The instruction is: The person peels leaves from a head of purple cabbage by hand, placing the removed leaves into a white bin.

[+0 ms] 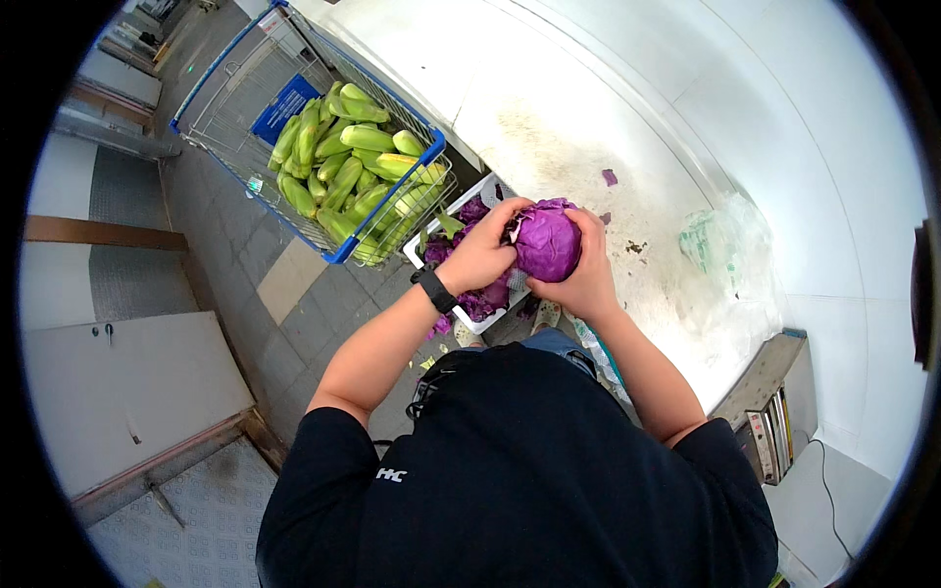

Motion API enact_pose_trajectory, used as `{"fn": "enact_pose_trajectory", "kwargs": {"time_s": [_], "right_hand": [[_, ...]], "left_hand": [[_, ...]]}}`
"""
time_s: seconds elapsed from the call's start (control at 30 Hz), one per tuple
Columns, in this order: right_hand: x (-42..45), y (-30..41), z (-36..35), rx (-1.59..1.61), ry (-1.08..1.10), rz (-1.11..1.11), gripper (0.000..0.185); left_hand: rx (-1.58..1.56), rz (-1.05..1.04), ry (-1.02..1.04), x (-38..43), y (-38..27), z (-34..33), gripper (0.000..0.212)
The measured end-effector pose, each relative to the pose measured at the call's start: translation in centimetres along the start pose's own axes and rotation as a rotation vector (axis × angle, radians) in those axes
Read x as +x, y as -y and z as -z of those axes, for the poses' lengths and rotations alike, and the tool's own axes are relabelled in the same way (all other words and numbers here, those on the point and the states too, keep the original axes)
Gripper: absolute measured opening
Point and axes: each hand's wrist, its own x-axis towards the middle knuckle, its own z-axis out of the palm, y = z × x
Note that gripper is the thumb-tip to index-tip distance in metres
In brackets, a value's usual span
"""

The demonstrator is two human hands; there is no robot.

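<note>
A round red cabbage (550,242) is held between my two hands above a white box. My right hand (594,275) cups its right side and underside, fingers spread over the curve. At its left, by the ragged pale part, my left hand (476,256) grips with the thumb bent in; some fingertips are hidden. Below, the white box (485,325) contains loose purple cabbage leaves (481,300) and pieces of white foam netting, partly covered by my hands.
A blue-rimmed wire shopping cart (340,257) full of corn in green husks (342,184) stands at the upper left. A stained white counter (544,140) runs along the right, bearing purple scraps (609,177) and clear plastic bags (724,272). Leaf scraps (441,325) lie on the tiled floor.
</note>
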Motion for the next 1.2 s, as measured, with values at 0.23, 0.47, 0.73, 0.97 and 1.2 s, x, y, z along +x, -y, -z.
{"fn": "enact_pose_trajectory", "kwargs": {"time_s": [0.23, 0.47, 0.73, 0.97, 1.2], "right_hand": [[0.3, -1.3, 0.9, 0.103, 0.048, -0.068, 0.100], [0.2, -0.3, 2.4, -0.001, 0.037, 0.116, 0.101], [0.9, 0.1, 3.1, -0.055, 0.074, 0.194, 0.095], [0.7, -1.7, 1.4, -0.039, 0.064, 0.068, 0.093], [0.4, -4.7, -1.1, 0.082, 0.072, -0.117, 0.095]], "left_hand": [[0.000, 0.029, 0.109, 0.2, -1.3, 1.0, 0.072], [-0.093, 0.043, 0.142, 0.5, -1.6, 1.6, 0.078], [0.186, -0.089, 0.005, 0.7, -0.3, 0.2, 0.043], [0.080, -0.020, -0.148, 1.5, 1.8, -0.7, 0.024], [-0.226, 0.254, -0.058, 1.4, 4.1, -0.5, 0.058]]}}
